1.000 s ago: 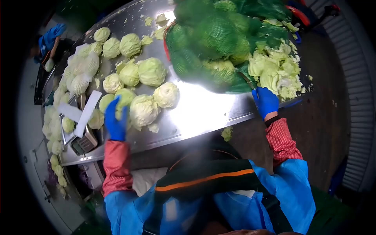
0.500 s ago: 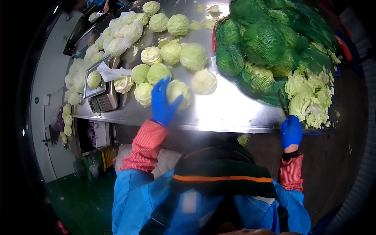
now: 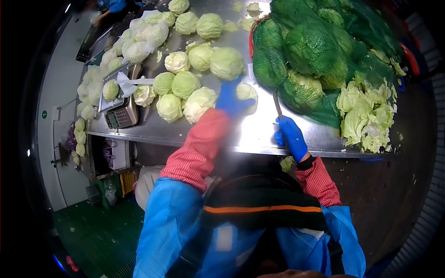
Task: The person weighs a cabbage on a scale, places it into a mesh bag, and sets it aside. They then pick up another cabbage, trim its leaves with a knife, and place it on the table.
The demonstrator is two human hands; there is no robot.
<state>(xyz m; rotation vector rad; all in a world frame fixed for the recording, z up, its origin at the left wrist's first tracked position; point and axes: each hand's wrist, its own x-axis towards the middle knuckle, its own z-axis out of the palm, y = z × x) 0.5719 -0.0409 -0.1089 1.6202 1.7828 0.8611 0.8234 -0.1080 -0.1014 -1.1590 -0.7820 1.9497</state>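
My left hand [image 3: 233, 98], in a blue glove and smeared by motion, reaches over the table with thumb and fingers apart. It is at the left side of a pale cabbage [image 3: 247, 91], partly covering it; whether it touches cannot be told. Just beyond its fingertips sits a larger green cabbage [image 3: 226, 64]. To its left a trimmed cabbage [image 3: 200, 104] rests by my sleeve. My right hand [image 3: 292, 135], also gloved in blue, is closed around a knife [image 3: 277, 104], whose dark narrow blade points away from me, near the netted cabbages.
Green net sacks of cabbages [image 3: 310, 51] fill the table's right side, with loose trimmed leaves [image 3: 364, 113] beside them. A weighing scale [image 3: 123, 113] stands at left, near foam-netted cabbages [image 3: 139, 51]. Another person's blue sleeve [image 3: 116, 5] shows at the far left.
My left hand has moved right, from the trimmed cabbage to the pale one beside it. My right hand has brought the knife leftward from the leaf pile.
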